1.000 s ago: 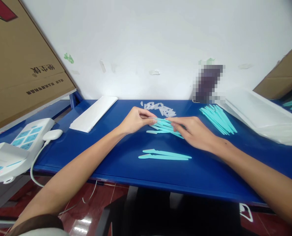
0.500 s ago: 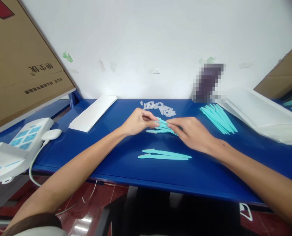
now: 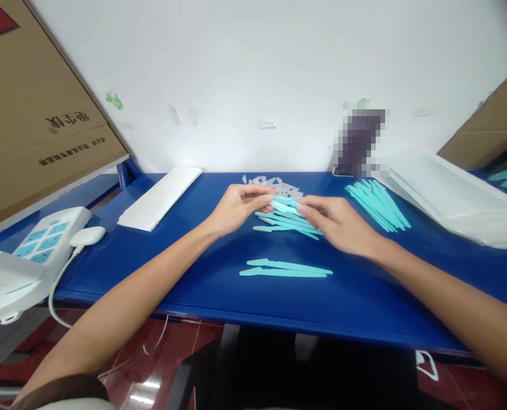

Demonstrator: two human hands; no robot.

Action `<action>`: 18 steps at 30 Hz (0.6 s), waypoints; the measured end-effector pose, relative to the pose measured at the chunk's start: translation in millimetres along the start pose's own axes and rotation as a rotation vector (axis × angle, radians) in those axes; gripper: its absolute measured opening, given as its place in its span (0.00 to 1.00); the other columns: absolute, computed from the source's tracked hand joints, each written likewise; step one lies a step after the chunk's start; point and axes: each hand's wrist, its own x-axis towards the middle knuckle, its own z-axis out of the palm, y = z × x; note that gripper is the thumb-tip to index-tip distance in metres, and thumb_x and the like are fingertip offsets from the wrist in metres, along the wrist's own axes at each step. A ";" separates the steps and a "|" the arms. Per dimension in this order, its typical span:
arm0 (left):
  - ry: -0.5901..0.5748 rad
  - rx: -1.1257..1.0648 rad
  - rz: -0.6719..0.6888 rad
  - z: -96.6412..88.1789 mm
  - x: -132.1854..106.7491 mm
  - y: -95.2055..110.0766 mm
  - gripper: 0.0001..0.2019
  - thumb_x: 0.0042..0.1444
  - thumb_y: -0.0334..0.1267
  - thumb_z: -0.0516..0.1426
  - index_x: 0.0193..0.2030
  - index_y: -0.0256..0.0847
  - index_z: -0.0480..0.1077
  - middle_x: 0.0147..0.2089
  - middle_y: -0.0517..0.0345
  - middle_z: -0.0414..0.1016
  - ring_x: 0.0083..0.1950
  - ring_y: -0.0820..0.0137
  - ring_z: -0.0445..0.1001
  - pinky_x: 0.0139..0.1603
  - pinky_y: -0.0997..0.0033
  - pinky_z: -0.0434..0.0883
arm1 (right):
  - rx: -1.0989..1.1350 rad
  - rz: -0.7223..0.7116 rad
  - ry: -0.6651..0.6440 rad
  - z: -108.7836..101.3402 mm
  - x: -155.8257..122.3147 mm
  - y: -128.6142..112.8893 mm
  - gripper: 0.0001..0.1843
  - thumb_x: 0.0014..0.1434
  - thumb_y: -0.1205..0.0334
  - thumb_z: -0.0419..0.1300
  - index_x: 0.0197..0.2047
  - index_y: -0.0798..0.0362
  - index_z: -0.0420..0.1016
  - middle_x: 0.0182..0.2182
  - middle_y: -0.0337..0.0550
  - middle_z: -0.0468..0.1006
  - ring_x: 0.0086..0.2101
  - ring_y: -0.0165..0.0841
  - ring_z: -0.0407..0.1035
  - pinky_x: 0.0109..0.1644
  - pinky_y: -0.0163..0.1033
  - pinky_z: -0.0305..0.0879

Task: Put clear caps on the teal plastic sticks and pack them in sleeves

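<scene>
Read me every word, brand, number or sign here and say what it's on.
"®": on the left cardboard box, upside down.
Large characters beside it: upside down, too blurred to read surely.
Smaller line beneath: too small to read.
Turquoise razors: no readable text.

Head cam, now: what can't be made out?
All head view:
Held turquoise plastic: ends and count, hidden by left hand and right hand.
Turquoise pile below: count, overlapping and partly behind right hand.
Pale pieces: partly behind left hand.
Dark object: pixelated.
Cardboard box: cut by left, top edges.
</scene>
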 end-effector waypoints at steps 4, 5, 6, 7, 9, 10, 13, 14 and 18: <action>-0.005 0.093 0.054 0.5 -0.7 0.5 0.14 0.55 0.45 0.67 0.42 0.36 0.81 0.35 0.52 0.82 0.34 0.70 0.79 0.39 0.70 0.78 | -0.007 0.009 -0.032 0.0 -0.1 -0.8 0.19 0.71 0.51 0.50 0.34 0.53 0.71 0.24 0.35 0.66 0.26 0.29 0.59 0.34 0.38 0.54; 0.000 0.116 0.062 0.9 -0.9 0.7 0.14 0.55 0.45 0.67 0.42 0.35 0.81 0.34 0.52 0.82 0.33 0.71 0.78 0.38 0.71 0.77 | -0.008 0.008 -0.039 -0.2 -0.3 -1.0 0.19 0.71 0.51 0.49 0.34 0.53 0.72 0.24 0.35 0.66 0.26 0.29 0.59 0.34 0.38 0.54; 0.003 0.136 0.067 1.1 -1.1 0.8 0.14 0.55 0.45 0.67 0.41 0.35 0.81 0.33 0.53 0.82 0.33 0.71 0.78 0.36 0.72 0.76 | -0.009 0.009 -0.047 -0.5 -0.5 -0.9 0.19 0.71 0.51 0.49 0.34 0.53 0.72 0.24 0.35 0.65 0.26 0.29 0.59 0.34 0.38 0.54; 0.005 0.153 0.067 1.2 -1.2 0.9 0.14 0.55 0.45 0.67 0.40 0.35 0.81 0.33 0.53 0.81 0.32 0.72 0.77 0.36 0.72 0.76 | -0.012 0.010 -0.055 -0.7 -0.7 -0.7 0.19 0.71 0.51 0.49 0.34 0.53 0.72 0.24 0.35 0.65 0.26 0.30 0.59 0.34 0.38 0.54; 0.002 0.178 0.065 0.4 -1.0 0.8 0.13 0.55 0.45 0.67 0.40 0.35 0.81 0.33 0.52 0.82 0.32 0.72 0.77 0.35 0.72 0.75 | -0.019 0.017 -0.068 -0.9 -0.9 0.4 0.20 0.71 0.50 0.49 0.34 0.53 0.72 0.24 0.36 0.65 0.26 0.30 0.59 0.34 0.38 0.54; 0.000 0.191 0.065 -0.3 -0.7 0.6 0.13 0.55 0.44 0.66 0.40 0.35 0.82 0.34 0.52 0.82 0.32 0.72 0.77 0.35 0.72 0.76 | -0.023 0.020 -0.074 -0.9 -0.9 1.0 0.20 0.71 0.50 0.49 0.35 0.53 0.73 0.24 0.36 0.66 0.26 0.30 0.60 0.35 0.38 0.55; 0.011 0.235 0.067 -1.8 0.6 0.6 0.12 0.55 0.44 0.67 0.38 0.35 0.82 0.34 0.52 0.82 0.32 0.71 0.78 0.37 0.71 0.76 | -0.051 0.018 -0.083 -0.2 -0.1 1.5 0.20 0.72 0.50 0.48 0.37 0.52 0.73 0.28 0.38 0.71 0.28 0.31 0.62 0.36 0.39 0.56; 0.020 0.248 0.064 -1.7 0.9 0.7 0.12 0.54 0.43 0.67 0.38 0.35 0.82 0.33 0.52 0.82 0.32 0.71 0.78 0.37 0.71 0.76 | -0.065 0.016 -0.084 0.3 0.3 1.2 0.20 0.72 0.50 0.48 0.38 0.52 0.73 0.29 0.38 0.72 0.29 0.32 0.63 0.36 0.39 0.56; 0.045 0.284 0.046 -0.1 2.1 0.9 0.11 0.53 0.42 0.67 0.36 0.36 0.82 0.33 0.52 0.82 0.33 0.69 0.79 0.38 0.70 0.76 | -0.131 0.024 -0.100 0.2 2.0 -0.5 0.19 0.72 0.49 0.46 0.37 0.50 0.70 0.28 0.38 0.72 0.29 0.33 0.64 0.35 0.39 0.54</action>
